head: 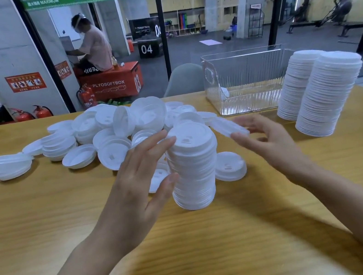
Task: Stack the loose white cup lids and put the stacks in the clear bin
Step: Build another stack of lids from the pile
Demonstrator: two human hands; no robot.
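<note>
Lid stack (193, 169) at frame centre is steadied by the left hand (132, 182), whose straight fingers (152, 142) lie against its side and clasp nothing. The right hand (270, 138) pinches a single lid (228, 125), blurred, just right of the stack's top. Behind, a loose pile (111, 130) spreads toward the frame's left edge. Two tall stacks (326, 99) stand on the worktop (45, 222) at right, beside the clear bin (249, 72), which looks nearly bare. I judge the stacking about half done and the binning not yet begun
</note>
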